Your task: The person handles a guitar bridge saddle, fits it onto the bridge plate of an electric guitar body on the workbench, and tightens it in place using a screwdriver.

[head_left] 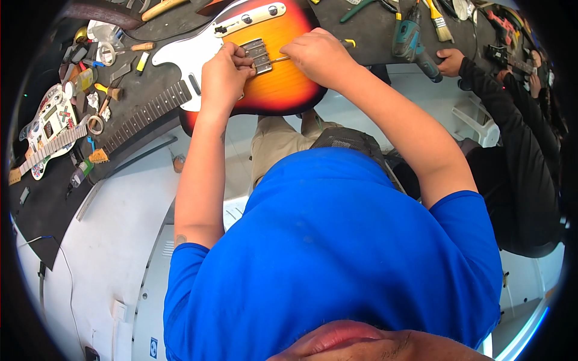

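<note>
A sunburst electric guitar (289, 27) with a white pickguard (174, 54) lies across the bench edge, its neck (144, 117) pointing down to the left. My left hand (226, 75) is at the metal bridge (257, 55), fingers curled and pressed against its left side. My right hand (316, 54) is closed around a tool with a thin metal shaft, seemingly a screwdriver (279, 59). The shaft points at the right edge of the bridge, and my fingers hide most of the handle. Above the bridge is a metal control plate (250, 18) with knobs.
At left lie a sticker-covered guitar (54, 123), tape rolls (95, 124), a brush (111, 91) and several small tools. At right are a power drill (412, 39) and a paintbrush (439, 24). A co-worker's hand (450, 62) and dark sleeve (494, 90) are beside the drill.
</note>
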Motion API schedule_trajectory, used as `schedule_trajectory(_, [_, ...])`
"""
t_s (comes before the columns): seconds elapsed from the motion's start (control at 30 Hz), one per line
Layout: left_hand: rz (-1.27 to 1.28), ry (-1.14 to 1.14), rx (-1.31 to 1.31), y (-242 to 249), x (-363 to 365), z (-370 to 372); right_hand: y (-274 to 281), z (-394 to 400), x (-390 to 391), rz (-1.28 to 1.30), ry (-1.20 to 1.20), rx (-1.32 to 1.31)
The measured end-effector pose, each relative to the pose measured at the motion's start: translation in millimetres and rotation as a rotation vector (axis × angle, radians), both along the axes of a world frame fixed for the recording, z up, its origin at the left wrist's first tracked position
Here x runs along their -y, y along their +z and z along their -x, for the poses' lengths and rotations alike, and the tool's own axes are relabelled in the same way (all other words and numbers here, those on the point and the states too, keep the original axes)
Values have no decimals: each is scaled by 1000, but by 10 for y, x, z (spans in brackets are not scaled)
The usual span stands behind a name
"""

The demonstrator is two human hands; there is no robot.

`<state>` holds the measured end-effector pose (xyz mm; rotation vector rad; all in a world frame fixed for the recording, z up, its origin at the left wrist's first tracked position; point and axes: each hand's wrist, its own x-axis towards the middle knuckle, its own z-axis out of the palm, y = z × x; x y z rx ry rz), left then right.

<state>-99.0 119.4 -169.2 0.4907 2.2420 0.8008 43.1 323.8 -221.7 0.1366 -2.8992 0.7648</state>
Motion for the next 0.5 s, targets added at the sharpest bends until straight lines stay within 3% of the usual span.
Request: schedule_trajectory(0.5, [-22, 2, 19, -31, 21, 16, -15, 35, 51, 41, -16, -18])
